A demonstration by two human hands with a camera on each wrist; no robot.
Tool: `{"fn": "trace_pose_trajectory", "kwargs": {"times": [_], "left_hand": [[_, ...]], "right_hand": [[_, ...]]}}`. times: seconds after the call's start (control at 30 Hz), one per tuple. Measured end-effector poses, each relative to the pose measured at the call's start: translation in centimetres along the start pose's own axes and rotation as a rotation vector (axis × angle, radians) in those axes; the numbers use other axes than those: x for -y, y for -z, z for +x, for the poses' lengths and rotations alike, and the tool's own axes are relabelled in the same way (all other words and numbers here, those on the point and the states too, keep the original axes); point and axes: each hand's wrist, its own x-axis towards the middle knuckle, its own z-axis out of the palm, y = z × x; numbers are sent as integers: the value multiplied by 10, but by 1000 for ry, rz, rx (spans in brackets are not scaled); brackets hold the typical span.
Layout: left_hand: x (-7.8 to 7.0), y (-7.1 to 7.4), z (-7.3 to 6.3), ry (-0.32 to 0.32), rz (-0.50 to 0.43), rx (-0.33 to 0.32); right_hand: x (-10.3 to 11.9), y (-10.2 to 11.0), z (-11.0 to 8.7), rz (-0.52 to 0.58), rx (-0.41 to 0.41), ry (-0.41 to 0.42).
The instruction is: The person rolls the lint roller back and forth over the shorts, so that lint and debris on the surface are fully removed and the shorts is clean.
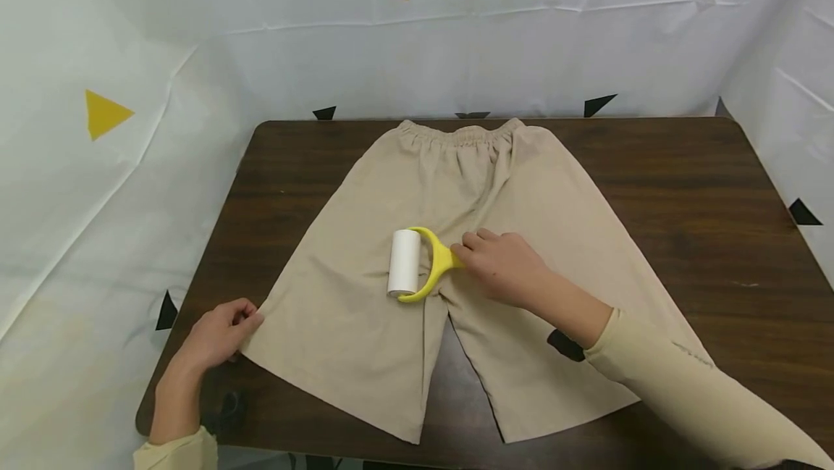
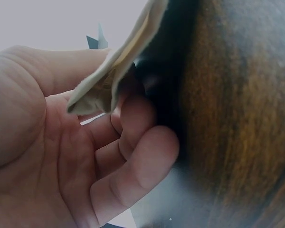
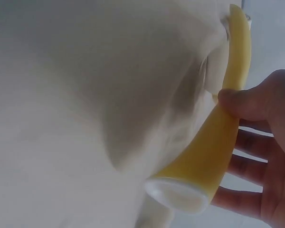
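Beige shorts with a gathered elastic waistband lie spread flat, waistband at the far side. My right hand grips the yellow handle of a lint roller, whose white roll sits on the shorts left of the crotch. In the right wrist view, thumb and fingers hold the yellow handle, its pale end facing the camera. At the lower left corner of the left leg my left hand pinches the hem. The left wrist view shows the folded hem between thumb and fingers, slightly raised off the wood.
The dark wooden table has rounded corners. White sheeting with yellow and black triangles rises behind and at both sides. A black triangle shows beside the right forearm. Something dark lies near the left wrist, too dim to identify.
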Motion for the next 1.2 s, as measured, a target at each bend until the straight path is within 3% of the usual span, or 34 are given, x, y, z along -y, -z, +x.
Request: {"fn": "trace_pose_trajectory", "kwargs": {"times": [0.13, 0.37, 0.67, 0.93, 1.2], "left_hand": [[1, 1, 2, -7, 16, -4], [-1, 2, -1, 2, 19, -8], [-2, 1, -1, 13, 9, -7], [0, -1, 0, 36, 18, -7], [1, -2, 1, 32, 16, -7]], "right_hand": [[14, -4, 26, -4, -9, 27], [36, -12, 68, -11, 80, 50], [56, -31, 107, -34, 0, 53], [71, -35, 124, -10, 26, 67], [65, -28, 117, 32, 71, 57]]}}
